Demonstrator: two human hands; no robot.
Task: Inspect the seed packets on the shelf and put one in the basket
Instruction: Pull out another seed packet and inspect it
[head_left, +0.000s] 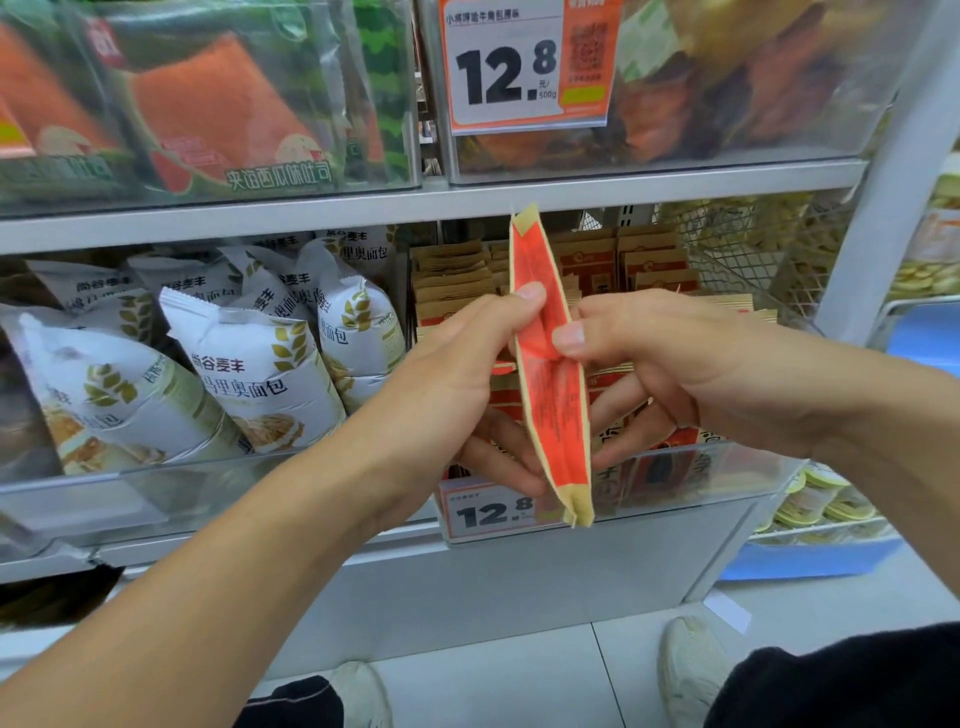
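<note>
1. Seed packet (551, 395): one unit, red-orange face with a tan paper border, held edge-on to you and roughly upright in front of the shelf (363, 210), its top corner reaching up to the shelf rail and its bottom end level with the lower price tag (491, 512).
2. Your left hand (467, 384): grip pinched on the seed packet, thumb on its near face high up, fingers curled behind its lower half.
3. Your right hand (675, 364): grip also pinched on the seed packet, thumb tip pressed at mid-height on its right side, fingers curled behind it.
4. Stock of matching packets (644, 260): tan and red, standing in rows in the clear bin directly behind your hands; further ones lay flat at the front of that bin.
5. Bread bags (260, 374): white, with gold wheat marks, stacked leaning in the bin to the left of the packets.
6. Upper price card (519, 62): read 12.8, clipped to a clear bin on the shelf above.
7. Watermelon-print bags (208, 114): upper shelf, left bin.
8. Wire basket (753, 249): fixed at the right end of the shelf, contents too blurred to tell.
9. Your shoes (691, 670): pale, on the tiled floor below the shelf, with dark trouser legs above them.
</note>
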